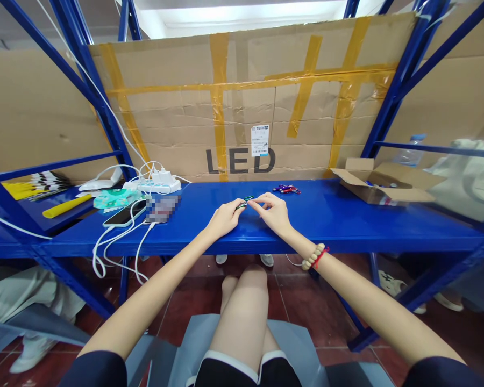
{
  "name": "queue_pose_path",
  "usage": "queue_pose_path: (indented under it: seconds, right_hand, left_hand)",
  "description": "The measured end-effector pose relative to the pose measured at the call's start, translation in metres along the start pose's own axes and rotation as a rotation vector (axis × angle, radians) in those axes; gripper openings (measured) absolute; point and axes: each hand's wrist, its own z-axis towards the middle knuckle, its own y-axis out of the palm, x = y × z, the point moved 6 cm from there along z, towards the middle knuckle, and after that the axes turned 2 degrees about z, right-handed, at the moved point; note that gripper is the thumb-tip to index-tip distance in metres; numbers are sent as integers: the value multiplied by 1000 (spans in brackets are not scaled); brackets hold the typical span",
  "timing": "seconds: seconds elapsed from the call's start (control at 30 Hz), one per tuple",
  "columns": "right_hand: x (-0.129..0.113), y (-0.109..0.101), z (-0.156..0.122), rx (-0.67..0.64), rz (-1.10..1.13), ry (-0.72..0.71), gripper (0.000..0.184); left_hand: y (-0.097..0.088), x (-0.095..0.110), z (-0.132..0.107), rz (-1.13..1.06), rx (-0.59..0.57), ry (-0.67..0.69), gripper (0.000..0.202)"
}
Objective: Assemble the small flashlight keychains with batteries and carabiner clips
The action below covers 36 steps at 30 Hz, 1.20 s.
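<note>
My left hand [225, 217] is closed in a pinch on a small, shiny green piece [242, 205] above the front part of the blue table. My right hand [275, 214] meets it from the right, thumb and forefinger pinched together close to the same piece; whatever lies between them is too small to make out. Just beyond the fingertips another bit of green [248, 198] shows on the tabletop. A little pile of red, blue and purple shiny pieces [287, 189] lies behind my right hand.
An open cardboard box [381, 185] with small items stands at the right. On the left are a phone [125, 214], white cables, a power strip [159, 185] and a turquoise packet [115, 199]. A taped cardboard panel [177, 129] closes off the back; blue posts frame both sides.
</note>
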Motion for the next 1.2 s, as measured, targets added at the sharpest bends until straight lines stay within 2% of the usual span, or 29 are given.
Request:
queue_pose_path:
  seconds: [0.33, 0.9, 1.2]
  right_hand:
    - [-5, 0, -1, -19, -89, -23, 33]
    - [-1, 1, 0, 2, 34, -49, 33]
    - [1, 2, 2, -10, 109, -14, 33]
  left_hand:
    - [1, -1, 0, 15, -7, 8, 22]
    - [2, -1, 0, 12, -1, 28, 22]
    - [2, 0, 0, 7, 4, 44, 23]
